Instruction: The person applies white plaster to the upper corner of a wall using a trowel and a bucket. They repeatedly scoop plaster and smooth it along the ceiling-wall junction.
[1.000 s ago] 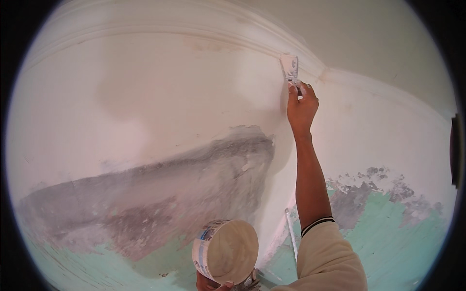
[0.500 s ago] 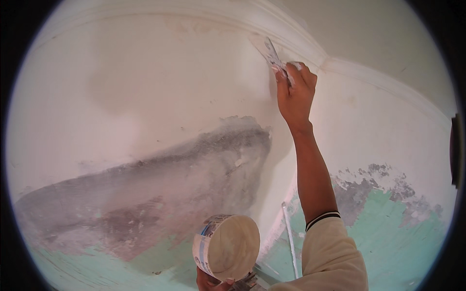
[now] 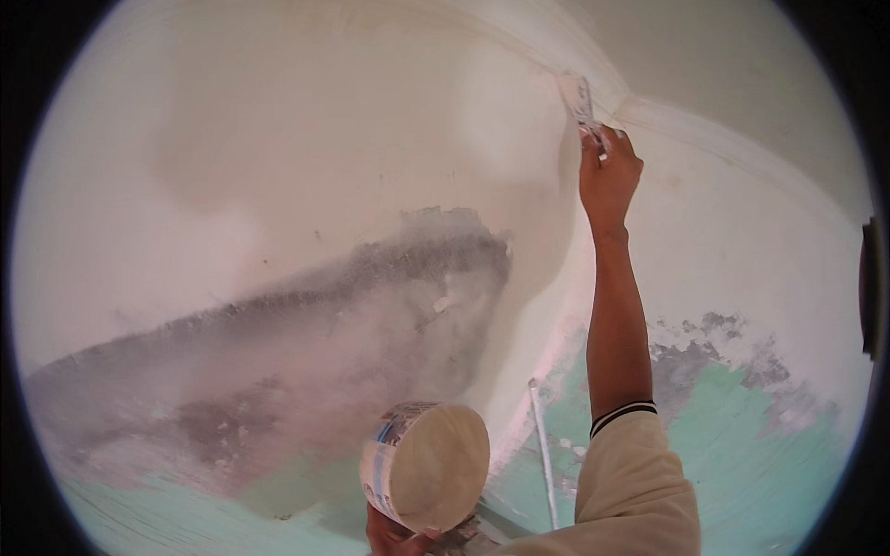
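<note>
High up, my right hand (image 3: 612, 181) grips a putty knife (image 3: 578, 100) smeared with white filler. Its blade meets the wall just under the cornice (image 3: 547, 56), close to the corner. Low in the view, my left hand (image 3: 397, 537) holds a round tub (image 3: 440, 468) with a printed side, tilted so that its mouth faces me. Pale filler coats the inside of the tub. Something grey and smeared shows beside the left fingers, too unclear to name.
The left wall (image 3: 306, 157) is white above, with a rough grey patch (image 3: 408, 278) and green paint lower down. On the right wall, green paint (image 3: 723, 445) shows below broken grey. A thin white pole (image 3: 542, 454) leans near the corner. A dark object (image 3: 871, 287) cuts into the right edge.
My right hand has moved right along the cornice toward the corner, with the putty knife turned more upright. The tub in my left hand has shifted slightly left and up.
</note>
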`<state>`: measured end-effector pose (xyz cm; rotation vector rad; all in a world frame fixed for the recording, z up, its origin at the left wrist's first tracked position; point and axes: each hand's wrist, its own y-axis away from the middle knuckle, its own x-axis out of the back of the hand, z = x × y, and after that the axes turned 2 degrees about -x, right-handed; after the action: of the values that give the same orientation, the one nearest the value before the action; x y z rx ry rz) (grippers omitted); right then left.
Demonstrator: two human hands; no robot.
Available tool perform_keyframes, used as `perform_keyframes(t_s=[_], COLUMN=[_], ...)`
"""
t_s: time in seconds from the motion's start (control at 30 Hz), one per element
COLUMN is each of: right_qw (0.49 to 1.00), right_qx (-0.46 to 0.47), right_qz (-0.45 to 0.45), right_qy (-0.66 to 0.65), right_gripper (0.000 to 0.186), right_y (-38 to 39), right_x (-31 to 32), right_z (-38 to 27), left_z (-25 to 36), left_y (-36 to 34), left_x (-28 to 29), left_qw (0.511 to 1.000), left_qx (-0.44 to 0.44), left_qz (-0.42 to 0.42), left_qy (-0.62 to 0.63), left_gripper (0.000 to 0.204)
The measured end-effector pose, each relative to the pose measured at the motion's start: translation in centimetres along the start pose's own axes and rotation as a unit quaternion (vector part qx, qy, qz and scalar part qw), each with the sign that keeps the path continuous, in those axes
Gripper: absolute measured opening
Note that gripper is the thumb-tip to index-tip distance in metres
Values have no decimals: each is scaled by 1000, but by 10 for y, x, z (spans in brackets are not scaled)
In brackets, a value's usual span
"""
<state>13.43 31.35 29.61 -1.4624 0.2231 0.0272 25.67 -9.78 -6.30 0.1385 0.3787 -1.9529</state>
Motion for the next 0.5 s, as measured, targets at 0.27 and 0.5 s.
perform_keyframes(t_s=[0.27, 0.5], right_qw=[955, 950], right_qx=[-98, -49], right_qz=[-107, -136], right_qy=[-260, -277], right_gripper=[19, 19], right_y=[-24, -49], right_x=[19, -3], right_z=[-36, -66], left_z=[-45, -71], left_y=[-6, -13], left_x=[-2, -13], left_qw=[993, 976], left_qx=[39, 8], left_qz=[-41, -45], left_qy=[100, 214], left_gripper=[101, 111])
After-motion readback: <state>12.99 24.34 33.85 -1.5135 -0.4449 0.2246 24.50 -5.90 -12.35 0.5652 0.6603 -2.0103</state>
